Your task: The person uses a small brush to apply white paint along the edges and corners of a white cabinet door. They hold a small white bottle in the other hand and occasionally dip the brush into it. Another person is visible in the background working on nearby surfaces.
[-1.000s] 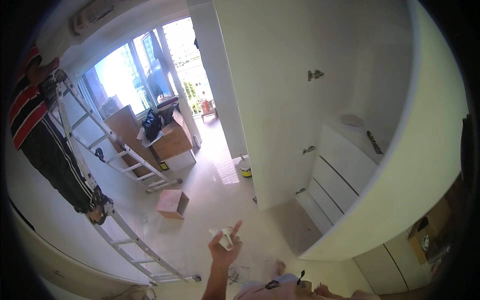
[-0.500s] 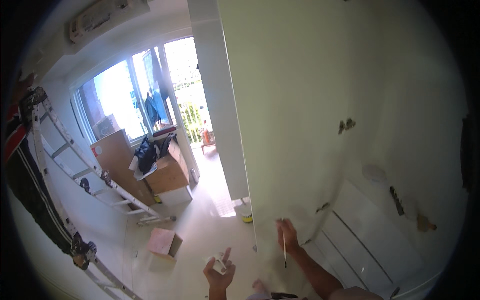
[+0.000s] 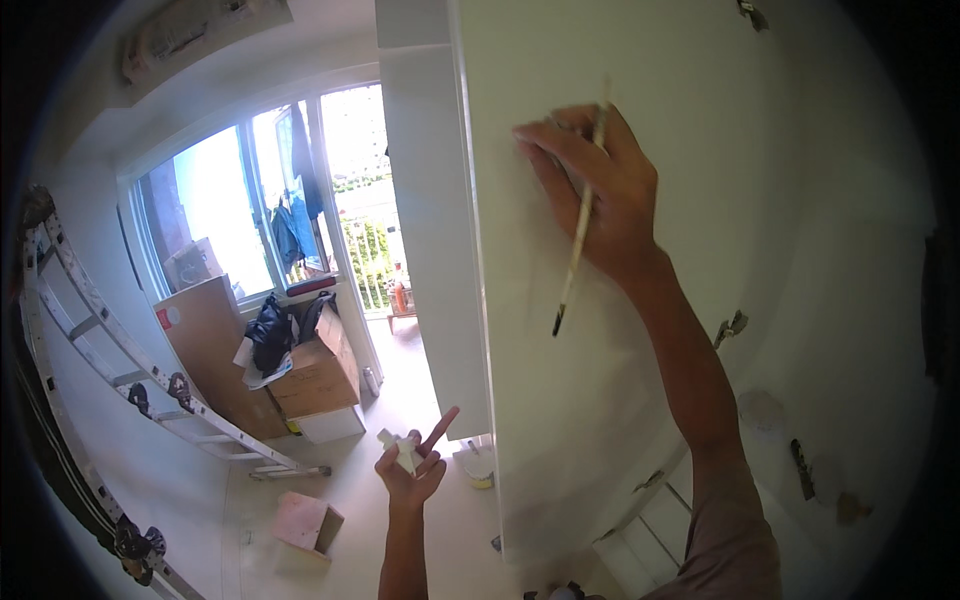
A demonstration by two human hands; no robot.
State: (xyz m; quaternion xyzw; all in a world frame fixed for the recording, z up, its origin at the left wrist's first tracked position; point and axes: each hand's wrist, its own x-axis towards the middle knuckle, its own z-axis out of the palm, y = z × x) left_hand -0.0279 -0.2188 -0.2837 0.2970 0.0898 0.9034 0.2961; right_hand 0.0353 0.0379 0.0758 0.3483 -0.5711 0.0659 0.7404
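My right hand (image 3: 610,190) is raised in front of a pale cabinet door (image 3: 600,400), with a thin paintbrush (image 3: 573,262) lodged between its fingers, dark tip pointing down. Its thumb and a fingertip come together close to the door's surface; whether they touch it or pinch something small, I cannot tell. Lower and to the left, my left hand (image 3: 408,478) is closed around a small white object (image 3: 402,450), perhaps a little bottle or box, while one finger sticks out straight. Along the door's right side shows a metal hinge (image 3: 732,328).
A ladder (image 3: 130,375) leans at the left, with part of a person's dark trouser leg beside it. Cardboard boxes (image 3: 315,380) stand under the window. On the floor are a pinkish open box (image 3: 300,522) and a paint bucket (image 3: 478,468). White drawers or shelves (image 3: 640,550) sit lower right.
My right hand has risen high up along the door with the paintbrush still in it. My left hand has shifted slightly up and left, keeping the white object.
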